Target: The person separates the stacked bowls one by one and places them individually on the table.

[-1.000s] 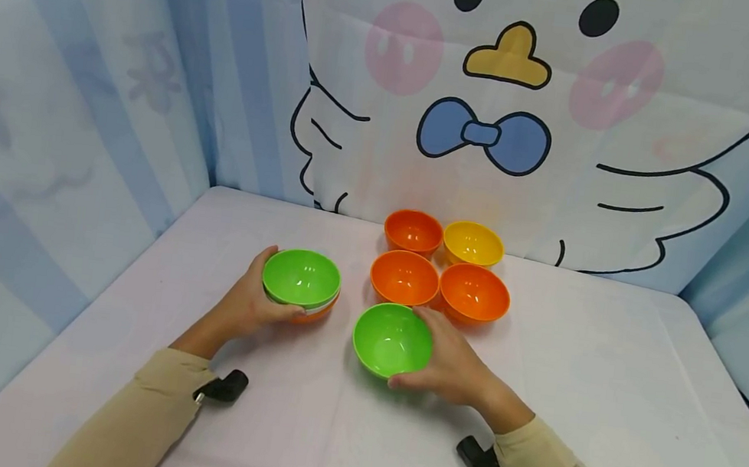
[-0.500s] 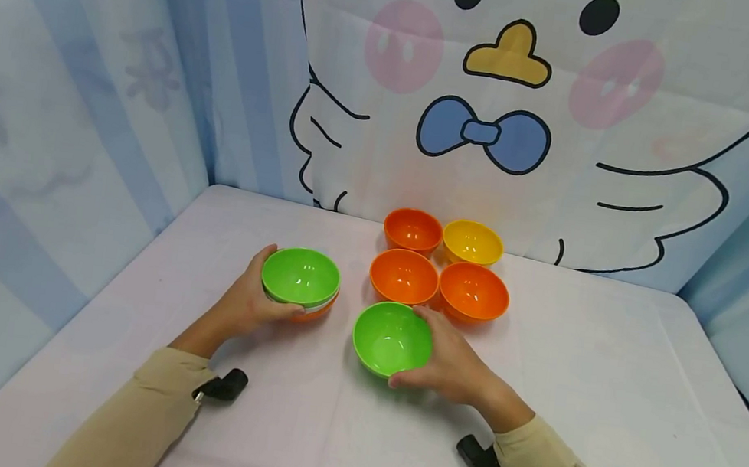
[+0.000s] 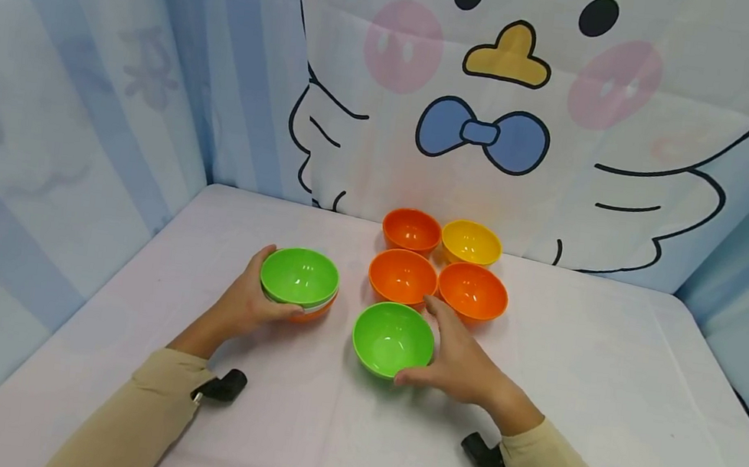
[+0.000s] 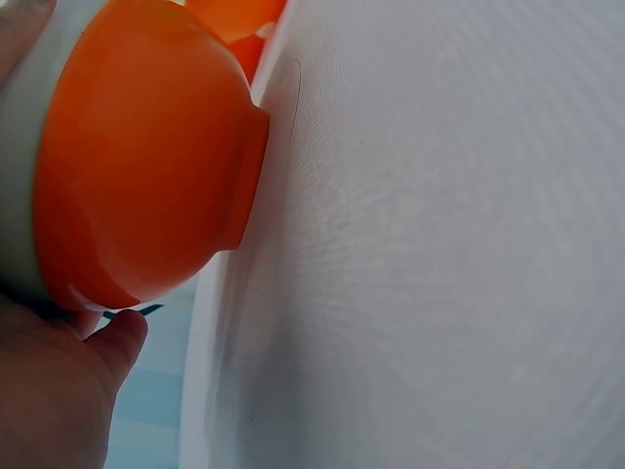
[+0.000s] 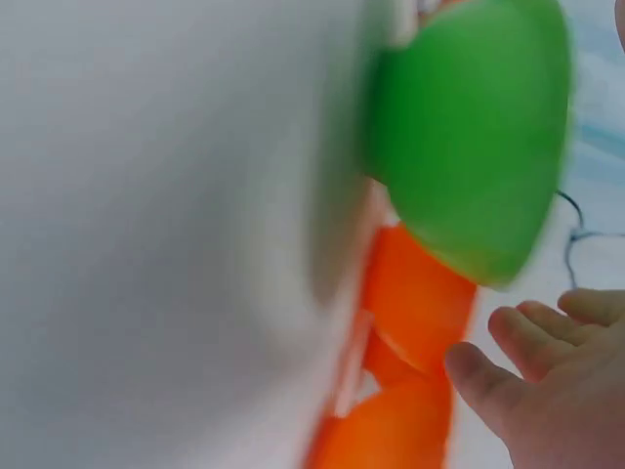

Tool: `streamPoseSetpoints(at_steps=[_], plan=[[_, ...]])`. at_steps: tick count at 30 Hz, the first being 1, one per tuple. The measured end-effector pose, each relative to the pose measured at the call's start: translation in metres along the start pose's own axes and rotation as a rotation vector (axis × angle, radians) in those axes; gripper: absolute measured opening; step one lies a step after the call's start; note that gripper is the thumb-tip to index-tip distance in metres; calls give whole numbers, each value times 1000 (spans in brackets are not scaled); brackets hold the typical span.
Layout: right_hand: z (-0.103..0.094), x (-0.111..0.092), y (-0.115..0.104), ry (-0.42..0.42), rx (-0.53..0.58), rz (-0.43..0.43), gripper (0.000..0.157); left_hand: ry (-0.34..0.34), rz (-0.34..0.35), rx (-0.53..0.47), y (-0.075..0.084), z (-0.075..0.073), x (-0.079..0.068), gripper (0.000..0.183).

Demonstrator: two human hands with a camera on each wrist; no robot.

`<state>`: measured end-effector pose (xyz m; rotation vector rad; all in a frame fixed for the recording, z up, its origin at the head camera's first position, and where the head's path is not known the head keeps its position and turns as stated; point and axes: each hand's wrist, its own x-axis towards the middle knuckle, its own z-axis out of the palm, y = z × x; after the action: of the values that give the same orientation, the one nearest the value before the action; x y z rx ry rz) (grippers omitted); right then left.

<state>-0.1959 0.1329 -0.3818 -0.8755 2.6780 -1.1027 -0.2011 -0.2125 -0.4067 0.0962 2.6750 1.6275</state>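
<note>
My left hand [image 3: 251, 298] grips a stack of bowls at the left of the table. A green bowl [image 3: 300, 277] is on top, a white rim shows under it, and an orange bowl [image 4: 146, 156] forms the bottom, close over the cloth in the left wrist view. Another green bowl [image 3: 393, 340] stands upright on the table, in front of the orange bowls. Beside its right edge is my right hand [image 3: 460, 359], thumb and fingers spread around that side. In the right wrist view, the fingers [image 5: 479, 381] are straight and apart from the green bowl.
Behind the single green bowl stand two orange bowls, a left one [image 3: 403, 275] and a right one [image 3: 473, 292]. Farther back are a third orange bowl [image 3: 412, 230] and a yellow bowl [image 3: 472, 242], near the printed curtain [image 3: 258, 97]. White cloth covers the table [image 3: 609, 368].
My right hand has loosened from the single green bowl and drawn slightly to the right, its fingers spreading. The bowl stays in place. My left hand still holds the stack, nearly motionless.
</note>
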Motion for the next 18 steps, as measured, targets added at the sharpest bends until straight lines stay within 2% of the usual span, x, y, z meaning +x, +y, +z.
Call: streamPoseSetpoints(at_steps=[3, 8, 13, 18], plan=[[-11, 4, -8, 3, -16, -18, 115, -1, 0, -3, 0, 1, -1, 119], [-22, 23, -29, -33, -28, -71, 113, 5, 5, -12, 0, 0, -2, 119], [-17, 46, -48, -88, -40, -95, 114, 8, -5, -16, 0, 0, -2, 119], [-8, 71, -66, -95, -36, -124, 111, 5, 2, -10, 0, 0, -2, 119]])
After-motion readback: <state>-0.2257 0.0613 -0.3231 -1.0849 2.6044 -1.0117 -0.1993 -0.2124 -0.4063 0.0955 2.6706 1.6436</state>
